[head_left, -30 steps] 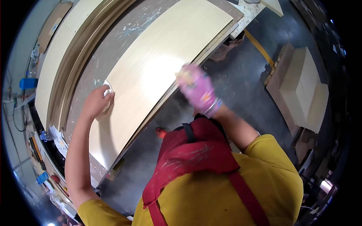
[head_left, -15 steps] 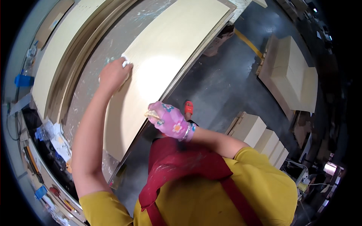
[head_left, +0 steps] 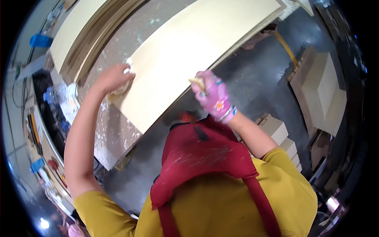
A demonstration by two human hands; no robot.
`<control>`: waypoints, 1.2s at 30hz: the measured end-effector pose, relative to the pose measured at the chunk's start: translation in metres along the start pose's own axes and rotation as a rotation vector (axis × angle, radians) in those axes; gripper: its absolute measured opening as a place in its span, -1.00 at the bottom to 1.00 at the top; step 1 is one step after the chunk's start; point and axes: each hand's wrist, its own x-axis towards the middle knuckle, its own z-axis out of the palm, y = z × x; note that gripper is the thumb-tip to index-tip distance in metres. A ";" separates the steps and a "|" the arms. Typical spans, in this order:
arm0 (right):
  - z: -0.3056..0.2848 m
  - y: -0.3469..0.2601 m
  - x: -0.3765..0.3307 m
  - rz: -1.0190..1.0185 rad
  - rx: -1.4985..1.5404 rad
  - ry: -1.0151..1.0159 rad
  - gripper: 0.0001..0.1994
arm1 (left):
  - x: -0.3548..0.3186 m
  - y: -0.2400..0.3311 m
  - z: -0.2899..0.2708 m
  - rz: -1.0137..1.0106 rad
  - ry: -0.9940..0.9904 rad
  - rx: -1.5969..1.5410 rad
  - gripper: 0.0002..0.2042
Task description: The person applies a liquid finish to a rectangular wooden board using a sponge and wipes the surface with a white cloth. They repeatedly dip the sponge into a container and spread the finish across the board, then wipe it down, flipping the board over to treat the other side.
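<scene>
Landmark: pale board [head_left: 189,59], a long flat panel lying on the bench [head_left: 114,134], running from its near corner toward the far right.
Bench: paint-spattered grey top, visible along the board's left edge and under its near corner.
Left hand [head_left: 114,77]: bare, at the board's left edge near the near corner, fingers curled down on a small white pad [head_left: 128,67] pressed where board meets bench. Closed around the pad; how much of it is gripped cannot be told.
Right hand [head_left: 213,94]: in a pink patterned glove, at the board's right edge, just off the panel over the floor [head_left: 252,67]. Fingers folded shut on a small tan piece [head_left: 197,83], its tip touching the board's edge.
Stacked panels [head_left: 79,35]: pale boards with brown edges, left of the landmark board, across a strip of bare bench.
Boxes [head_left: 323,91]: tan cartons on the floor, well right of the board.
Clothing: red apron [head_left: 205,158] over yellow shirt, below the board's near corner.
</scene>
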 end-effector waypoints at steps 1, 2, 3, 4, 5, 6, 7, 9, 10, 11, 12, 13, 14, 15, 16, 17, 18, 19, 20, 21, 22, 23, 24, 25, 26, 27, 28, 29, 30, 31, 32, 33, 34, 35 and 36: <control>0.013 -0.015 -0.009 -0.019 0.057 -0.079 -0.73 | 0.002 0.003 -0.006 0.013 -0.056 0.004 -0.51; 0.024 -0.027 -0.015 -0.179 -0.012 -0.111 -0.78 | 0.003 0.001 -0.005 0.008 -0.053 -0.005 -0.50; 0.041 -0.035 -0.020 -0.133 0.066 -0.256 -0.82 | 0.004 0.000 -0.004 0.007 -0.049 -0.015 -0.49; 0.048 -0.056 -0.018 -0.080 -0.053 -0.459 -0.83 | 0.004 -0.001 -0.002 0.009 -0.045 -0.023 -0.48; 0.068 -0.060 -0.028 -0.243 -0.004 -0.417 -0.80 | 0.003 -0.001 -0.002 -0.008 -0.045 -0.028 -0.48; 0.089 -0.070 -0.038 -0.255 -0.163 -0.672 -0.70 | 0.003 0.001 -0.002 -0.018 -0.049 -0.031 -0.48; 0.103 -0.090 -0.038 -0.225 0.093 -0.727 -0.64 | 0.001 0.000 -0.002 -0.030 -0.049 -0.037 -0.48; 0.106 -0.109 -0.043 -0.358 0.034 -1.048 -0.64 | -0.001 -0.005 0.007 -0.026 0.024 -0.067 -0.48; 0.113 -0.118 -0.047 -0.430 0.033 -1.030 -0.68 | 0.000 -0.008 0.010 -0.022 0.050 -0.076 -0.48; 0.125 -0.118 -0.057 -0.479 0.045 -0.988 -0.72 | -0.001 -0.009 0.012 -0.018 0.077 -0.083 -0.47; 0.134 -0.105 -0.064 -0.512 0.245 -0.900 -0.77 | -0.004 -0.004 0.011 -0.031 0.102 -0.065 -0.47; 0.128 -0.095 -0.063 -0.421 0.413 -0.743 -0.77 | -0.007 -0.002 0.013 -0.033 0.101 -0.078 -0.47; 0.121 -0.086 -0.063 -0.353 0.583 -0.577 -0.76 | -0.007 -0.001 0.012 -0.033 0.100 -0.091 -0.46; 0.074 -0.099 -0.035 0.017 0.481 -0.786 -0.76 | -0.006 -0.003 0.013 -0.037 0.106 -0.106 -0.46; 0.066 -0.080 -0.030 -0.081 0.588 -0.565 -0.76 | -0.009 -0.002 0.013 -0.034 0.123 -0.109 -0.48; 0.056 -0.059 -0.023 0.188 0.630 -0.613 -0.77 | -0.009 -0.007 0.015 -0.032 0.143 -0.095 -0.49; 0.041 -0.050 -0.009 0.465 0.893 -0.573 -0.75 | -0.007 -0.011 0.019 -0.023 0.164 -0.084 -0.50; 0.024 -0.045 0.004 0.690 1.110 -0.512 -0.73 | -0.002 -0.009 0.021 0.001 0.186 -0.070 -0.51; 0.016 -0.039 0.011 0.716 1.215 -0.483 -0.72 | -0.004 -0.011 0.025 -0.016 0.220 -0.080 -0.53; 0.005 -0.033 0.019 0.733 1.313 -0.444 -0.70 | -0.008 -0.010 0.027 -0.021 0.262 -0.091 -0.55; 0.003 -0.023 0.025 0.737 1.412 -0.484 -0.70 | -0.011 -0.007 0.030 -0.035 0.301 -0.101 -0.56; 0.000 -0.013 0.030 0.739 1.509 -0.530 -0.70 | -0.011 0.001 0.033 -0.014 0.360 -0.096 -0.58; 0.000 -0.011 0.034 0.720 1.500 -0.504 -0.69 | -0.012 0.007 0.036 -0.008 0.416 -0.084 -0.60; 0.002 -0.010 0.040 0.721 1.521 -0.503 -0.67 | -0.018 0.007 0.037 -0.024 0.469 -0.060 -0.62; -0.003 -0.005 0.046 0.681 1.560 -0.519 -0.66 | -0.019 0.019 0.041 0.057 0.620 -0.095 -0.66; -0.004 0.002 0.052 0.646 1.622 -0.550 -0.65 | -0.019 0.033 0.045 0.120 0.762 -0.104 -0.69; -0.010 0.003 0.060 0.674 1.597 -0.510 -0.67 | -0.015 0.048 0.048 0.151 0.919 -0.118 -0.71; -0.023 0.000 0.067 0.684 1.569 -0.455 -0.70 | -0.007 0.061 0.051 0.220 0.990 -0.137 -0.70; -0.031 -0.002 0.078 0.682 1.530 -0.421 -0.69 | -0.002 0.071 0.059 0.191 1.017 -0.071 -0.66; -0.038 0.000 0.089 0.678 1.481 -0.376 -0.68 | -0.006 0.084 0.058 0.127 0.784 -0.103 -0.55; -0.043 -0.002 0.101 0.689 1.451 -0.385 -0.67 | 0.001 0.085 0.080 0.158 0.832 -0.074 -0.44; -0.047 0.000 0.113 0.694 1.415 -0.381 -0.67 | -0.001 0.090 0.079 0.153 0.790 -0.060 -0.34; -0.048 0.010 0.123 0.668 1.390 -0.420 -0.68 | -0.007 0.096 0.075 0.131 0.847 -0.076 -0.34; -0.047 0.015 0.133 0.668 1.403 -0.488 -0.69 | -0.015 0.100 0.070 0.110 0.904 -0.090 -0.33; -0.044 0.009 0.142 0.691 1.375 -0.516 -0.70 | -0.026 0.100 0.066 0.121 0.921 -0.118 -0.34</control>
